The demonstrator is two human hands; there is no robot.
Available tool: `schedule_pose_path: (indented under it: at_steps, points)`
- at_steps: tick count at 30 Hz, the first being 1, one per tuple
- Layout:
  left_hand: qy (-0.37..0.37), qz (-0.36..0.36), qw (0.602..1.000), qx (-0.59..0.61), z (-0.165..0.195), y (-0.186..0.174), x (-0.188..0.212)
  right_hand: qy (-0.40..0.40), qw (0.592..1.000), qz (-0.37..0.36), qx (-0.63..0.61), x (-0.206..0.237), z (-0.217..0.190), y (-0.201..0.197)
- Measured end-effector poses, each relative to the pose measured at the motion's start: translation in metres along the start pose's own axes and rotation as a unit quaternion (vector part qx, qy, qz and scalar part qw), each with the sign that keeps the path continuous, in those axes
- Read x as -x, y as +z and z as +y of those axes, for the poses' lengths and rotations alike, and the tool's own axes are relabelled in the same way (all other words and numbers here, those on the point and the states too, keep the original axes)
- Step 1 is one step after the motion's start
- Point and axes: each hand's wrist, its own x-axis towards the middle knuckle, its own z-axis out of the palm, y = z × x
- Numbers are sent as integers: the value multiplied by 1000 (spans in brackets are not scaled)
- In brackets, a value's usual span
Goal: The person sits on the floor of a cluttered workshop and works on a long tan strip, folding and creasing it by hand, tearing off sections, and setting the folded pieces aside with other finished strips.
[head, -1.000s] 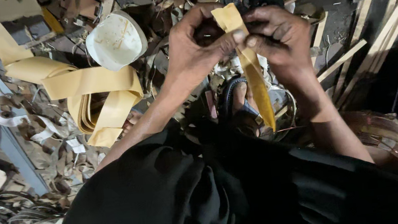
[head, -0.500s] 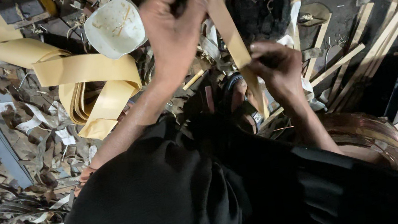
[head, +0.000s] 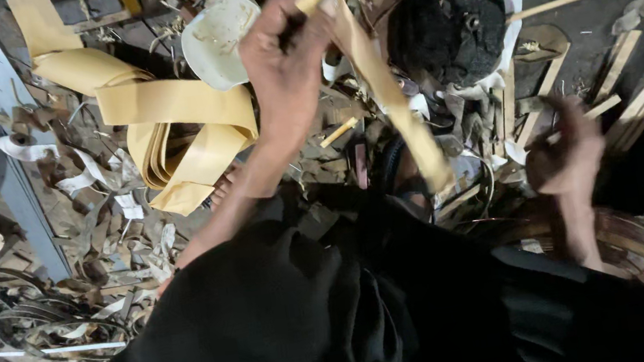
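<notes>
my left hand (head: 287,66) is raised out in front of me, its fingers (head: 317,10) clamped on the top end of a long flat pale-yellow wooden strip (head: 384,87). from that pinch the strip's long axis runs down and to my right, slanting back toward my body, and its lower end hangs free just above my dark lap. my right hand (head: 568,155) is low and off to the right, blurred, well apart from the strip and touching nothing that i can make out; its fingers look loosely curled, but i cannot tell for sure whether they are together or apart. so the left hand alone has the strip, and the free lower end lies nearer to my right hand than the gripped end does.

just beyond my left hand a shallow white round bowl (head: 218,34) lies on the littered floor (head: 75,236); it looks empty apart from grime. beside it sits a folded wide yellow band (head: 169,134), and thin wooden sticks (head: 637,81) lie scattered on the right.
</notes>
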Motion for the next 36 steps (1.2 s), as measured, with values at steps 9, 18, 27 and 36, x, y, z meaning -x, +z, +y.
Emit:
schedule_pose_path:
  at_steps: [9,18,27,36]
  points:
    - [-65,-90,994,-9,11,11,37,-75,938,-116,-318,-41,-128,47]
    - [-196,-61,972,117,35,-21,48,-127,914,-109,-370,-35,-136,82]
    - [-196,58,978,43,7,-96,103,-311,922,-141,-182,-87,-193,126]
    - [-238,25,955,174,1,-118,118,-454,875,-41,162,-113,-231,190]
